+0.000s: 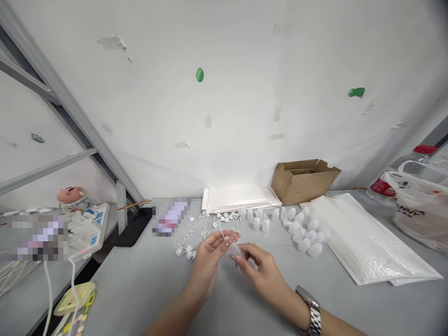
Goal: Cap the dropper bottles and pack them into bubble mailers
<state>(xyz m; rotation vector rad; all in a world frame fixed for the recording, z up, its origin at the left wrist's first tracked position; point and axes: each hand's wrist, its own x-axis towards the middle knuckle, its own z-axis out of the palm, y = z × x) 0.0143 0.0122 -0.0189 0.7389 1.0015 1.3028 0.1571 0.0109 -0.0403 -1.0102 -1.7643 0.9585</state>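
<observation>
Near the middle of the grey table, my right hand (257, 266) grips a small translucent white bottle (236, 249) between thumb and fingers. My left hand (212, 252) pinches a small white part with a thin tip at the bottle's upper end; whether the two are joined is unclear. Several white caps with thin cords (189, 249) lie to the left and behind my hands. Two small bottles with caps (265, 225) stand just behind my right hand. Several translucent bottles (304, 245) are grouped to the right.
A cardboard box (303, 184) stands against the wall, beside a white padded packet (241, 198). White bubble mailers (371, 242) lie at the right, near a plastic bag (416, 210). A black flat object (135, 228) lies at the left table edge.
</observation>
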